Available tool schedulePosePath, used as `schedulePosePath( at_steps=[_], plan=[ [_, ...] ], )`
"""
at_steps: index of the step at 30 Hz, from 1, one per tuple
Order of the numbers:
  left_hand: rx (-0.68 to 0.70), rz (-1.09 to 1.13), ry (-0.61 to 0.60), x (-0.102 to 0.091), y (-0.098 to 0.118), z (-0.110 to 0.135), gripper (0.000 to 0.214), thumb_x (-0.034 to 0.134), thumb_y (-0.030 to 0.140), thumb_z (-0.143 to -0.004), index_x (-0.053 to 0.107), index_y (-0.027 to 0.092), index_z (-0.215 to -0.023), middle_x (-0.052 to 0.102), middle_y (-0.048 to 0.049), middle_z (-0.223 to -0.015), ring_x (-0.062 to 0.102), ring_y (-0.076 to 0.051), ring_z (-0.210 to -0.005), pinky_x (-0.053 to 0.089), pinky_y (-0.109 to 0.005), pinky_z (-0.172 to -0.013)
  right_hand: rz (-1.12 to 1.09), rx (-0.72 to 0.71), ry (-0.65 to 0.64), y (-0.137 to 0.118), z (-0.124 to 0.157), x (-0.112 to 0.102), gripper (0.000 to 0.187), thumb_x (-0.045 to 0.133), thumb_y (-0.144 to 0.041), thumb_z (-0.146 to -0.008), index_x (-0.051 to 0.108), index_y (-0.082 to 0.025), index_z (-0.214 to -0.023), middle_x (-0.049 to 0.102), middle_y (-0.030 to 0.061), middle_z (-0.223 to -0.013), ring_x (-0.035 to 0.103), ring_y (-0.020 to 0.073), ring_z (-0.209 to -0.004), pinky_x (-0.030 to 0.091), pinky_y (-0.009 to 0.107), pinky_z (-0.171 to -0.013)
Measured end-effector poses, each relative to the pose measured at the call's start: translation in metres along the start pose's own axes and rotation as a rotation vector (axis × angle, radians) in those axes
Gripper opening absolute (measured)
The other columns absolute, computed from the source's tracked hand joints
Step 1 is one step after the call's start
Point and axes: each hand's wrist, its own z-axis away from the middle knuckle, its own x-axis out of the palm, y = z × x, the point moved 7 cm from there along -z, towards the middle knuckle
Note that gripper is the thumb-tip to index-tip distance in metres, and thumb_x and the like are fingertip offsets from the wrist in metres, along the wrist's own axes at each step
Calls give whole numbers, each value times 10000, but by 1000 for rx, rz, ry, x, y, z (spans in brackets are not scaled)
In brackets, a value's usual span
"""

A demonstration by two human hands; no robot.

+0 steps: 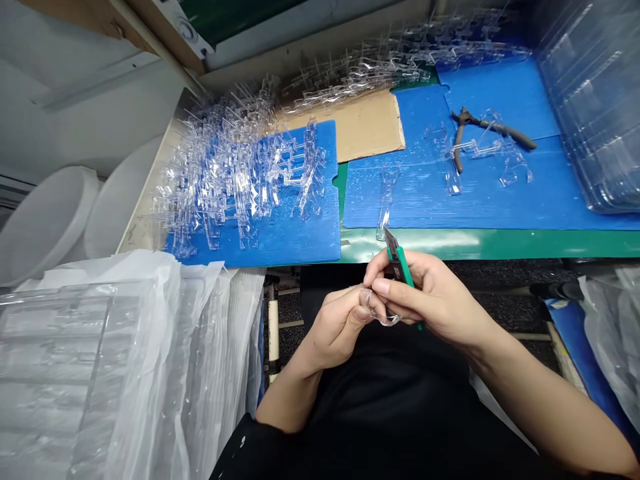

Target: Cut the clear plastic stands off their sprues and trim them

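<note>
My right hand (430,293) is closed round a green-handled utility knife (397,260), its blade tip pointing up and away. My left hand (340,323) pinches a small clear plastic part (383,317) between thumb and fingers. Both hands meet over my lap, just below the green table edge (490,243). The knife sits right against the clear part.
A large heap of clear plastic parts (235,167) lies on a blue board (295,240) at left. More clear pieces and grey pliers (480,130) rest on a blue sheet (550,193) at right. Cardboard (365,127) lies between. Bagged clear trays (100,367) stand at lower left.
</note>
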Motion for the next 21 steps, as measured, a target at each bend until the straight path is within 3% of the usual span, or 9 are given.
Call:
schedulePosePath(
  at_steps=[3,6,9,12,17,21],
  plan=[
    [-37,166,104,-7,-1,-4,368,455,425,-1157,717,185,-1062,642,-45,-849,601,-147,-763,524,-290,-735,-40,-17,62,2,0,-8,217,792,-349,-997,700,-156,-1029,525,-71,-630,341,41,-463,264,182,-442],
    [-66,473,330,-27,0,-14,220,521,350,-1138,687,256,-1249,607,-15,-912,618,-129,-814,585,-273,-767,-26,-63,234,10,2,-28,250,819,-374,-976,747,-143,-1043,479,-77,-663,315,26,-451,235,200,-447],
    [-96,569,526,-50,1,-22,312,678,263,-1062,628,322,-1365,651,-14,-1088,696,-139,-999,654,-333,-946,72,-59,376,28,8,-45,314,850,-420,-949,775,-133,-1051,478,-69,-661,335,36,-459,245,213,-447],
    [-97,538,646,-65,2,-25,414,736,266,-1029,596,346,-1410,672,-20,-1204,712,-178,-1194,608,-458,-1150,76,15,382,50,12,-46,379,880,-459,-917,780,-133,-1083,466,-73,-647,329,44,-472,256,216,-451],
    [-120,475,694,-61,-4,-21,385,701,337,-1062,589,353,-1429,713,-47,-1296,694,-240,-1361,545,-533,-1238,-38,23,401,57,14,-38,332,917,-416,-875,763,-148,-997,411,-101,-582,273,38,-448,218,218,-444],
    [-199,471,620,-52,-13,-7,379,658,418,-1085,645,290,-1441,697,-117,-1469,655,-296,-1444,564,-509,-1218,-67,-34,457,44,16,-42,283,917,-367,-869,741,-160,-948,428,-95,-568,266,35,-445,215,211,-441]
  ],
)
